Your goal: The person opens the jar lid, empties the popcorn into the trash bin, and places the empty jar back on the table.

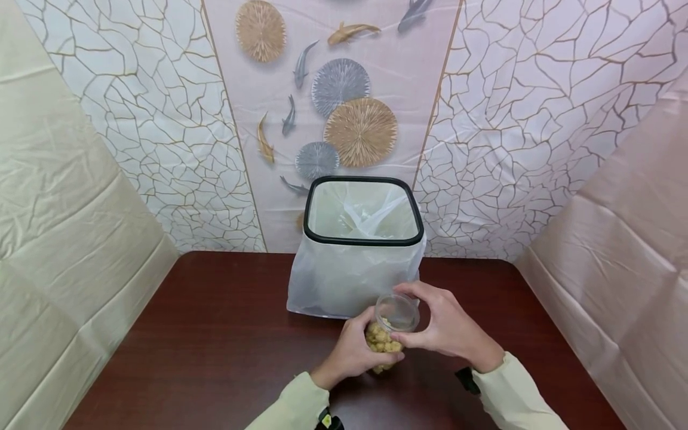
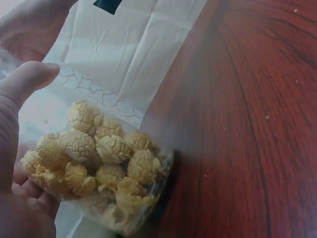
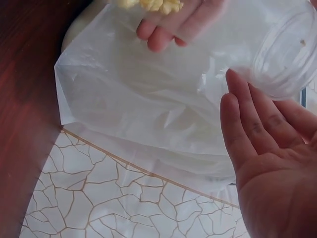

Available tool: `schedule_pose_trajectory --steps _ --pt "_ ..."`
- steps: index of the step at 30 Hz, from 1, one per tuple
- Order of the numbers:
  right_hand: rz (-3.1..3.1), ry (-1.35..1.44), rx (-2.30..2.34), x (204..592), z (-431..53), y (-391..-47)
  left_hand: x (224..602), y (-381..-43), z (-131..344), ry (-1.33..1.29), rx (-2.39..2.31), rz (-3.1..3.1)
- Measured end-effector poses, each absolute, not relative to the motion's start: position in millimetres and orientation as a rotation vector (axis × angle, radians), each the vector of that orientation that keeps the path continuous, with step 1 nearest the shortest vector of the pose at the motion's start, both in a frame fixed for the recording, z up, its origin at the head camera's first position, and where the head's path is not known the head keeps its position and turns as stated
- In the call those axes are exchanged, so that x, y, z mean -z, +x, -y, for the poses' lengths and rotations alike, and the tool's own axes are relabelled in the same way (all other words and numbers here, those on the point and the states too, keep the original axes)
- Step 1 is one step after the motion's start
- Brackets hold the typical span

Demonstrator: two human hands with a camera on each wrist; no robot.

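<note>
My left hand (image 1: pixel 356 347) grips a clear plastic jar (image 1: pixel 383 343) from its left side, fingers and thumb wrapped around it. Yellow popcorn (image 2: pixel 109 158) shows through the jar wall; the jar stands tilted in the left wrist view. Above the jar, my right hand (image 1: pixel 450 321) pinches a round clear plastic lid (image 1: pixel 398 312) between thumb and fingers. In the right wrist view a gap separates the lid (image 3: pixel 285 54) from the popcorn at the top edge. The lid partly covers the jar's mouth in the head view.
Just behind the hands stands a bin with a black rim (image 1: pixel 364 242) and a white plastic bag liner (image 1: pixel 344 280). The dark red-brown wooden table (image 1: pixel 215 346) stretches to both sides. Patterned cloth (image 1: pixel 161 149) hangs behind, and beige cloth (image 1: pixel 607 269) closes off the sides.
</note>
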State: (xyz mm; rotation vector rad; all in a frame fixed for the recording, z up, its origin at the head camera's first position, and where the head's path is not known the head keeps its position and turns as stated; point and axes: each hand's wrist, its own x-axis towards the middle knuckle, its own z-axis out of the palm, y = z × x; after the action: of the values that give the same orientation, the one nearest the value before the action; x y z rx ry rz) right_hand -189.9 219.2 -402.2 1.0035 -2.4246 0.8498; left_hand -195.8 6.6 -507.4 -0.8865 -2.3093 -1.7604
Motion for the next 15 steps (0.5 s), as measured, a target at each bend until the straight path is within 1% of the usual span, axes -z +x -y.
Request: schedule_pose_trajectory --steps 7,15 --pt "2.464 1.097 -0.850 394 -224 -188 497 -189 9 -0.927 1.671 2.321" --pt "2.573 1.213 -0.862 386 -217 -183 491 -183 37 -1.007 1.411 2.350"
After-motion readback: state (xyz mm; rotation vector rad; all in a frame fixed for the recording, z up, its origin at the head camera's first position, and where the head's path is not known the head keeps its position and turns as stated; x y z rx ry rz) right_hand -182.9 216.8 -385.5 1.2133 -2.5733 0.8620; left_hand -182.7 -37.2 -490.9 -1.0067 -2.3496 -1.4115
